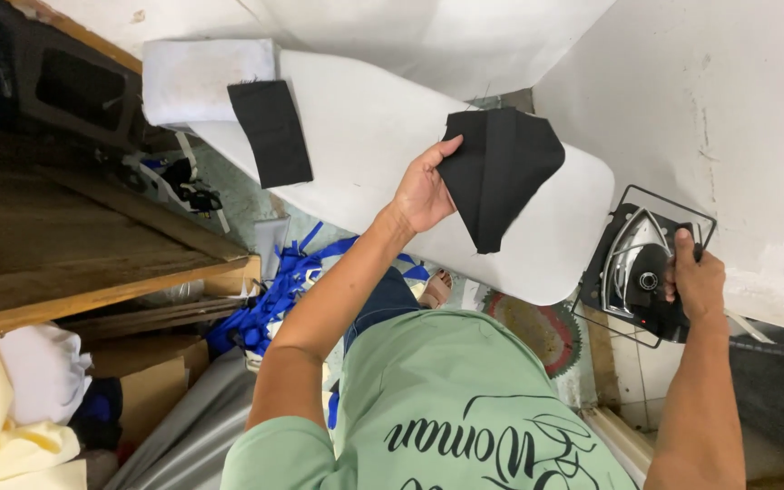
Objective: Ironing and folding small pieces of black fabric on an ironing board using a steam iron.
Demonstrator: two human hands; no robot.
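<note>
- While the left hand (424, 191) pinches a black fabric piece (501, 172) above the ironing board's (365, 136) right end, bare board lies left of it.
- The right hand (696, 281) clasps the iron's (646, 268) handle, off the board's right edge, on a wire rest (660, 201).
- A second black piece (271, 133) lies far left.

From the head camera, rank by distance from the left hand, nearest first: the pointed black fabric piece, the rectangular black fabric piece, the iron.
1. Pointed black fabric piece: held in the left hand, over the white ironing board.
2. Rectangular black fabric piece: lying at the board's far-left end.
3. Iron: off the board's right end, gripped by the right hand.
</note>
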